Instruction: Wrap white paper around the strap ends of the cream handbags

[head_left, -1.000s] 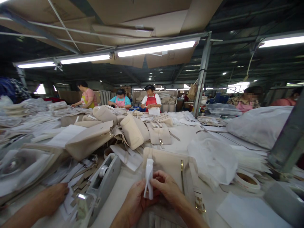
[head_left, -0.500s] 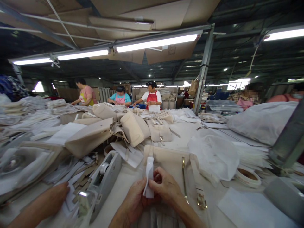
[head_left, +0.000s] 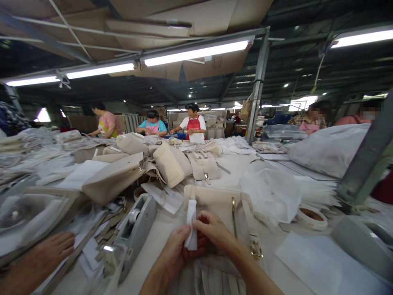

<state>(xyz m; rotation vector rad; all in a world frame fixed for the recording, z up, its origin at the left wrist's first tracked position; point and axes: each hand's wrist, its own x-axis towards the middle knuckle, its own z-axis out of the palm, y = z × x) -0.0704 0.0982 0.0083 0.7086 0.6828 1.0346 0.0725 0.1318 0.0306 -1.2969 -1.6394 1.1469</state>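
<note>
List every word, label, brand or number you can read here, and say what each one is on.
None can be read.
Cardboard sheet under the ceiling light: a small printed mark, too blurred to read.
White strip held by the left hand and right hand: blank.
Beige bag, tape dispenser, tape roll: no lettering visible.
</note>
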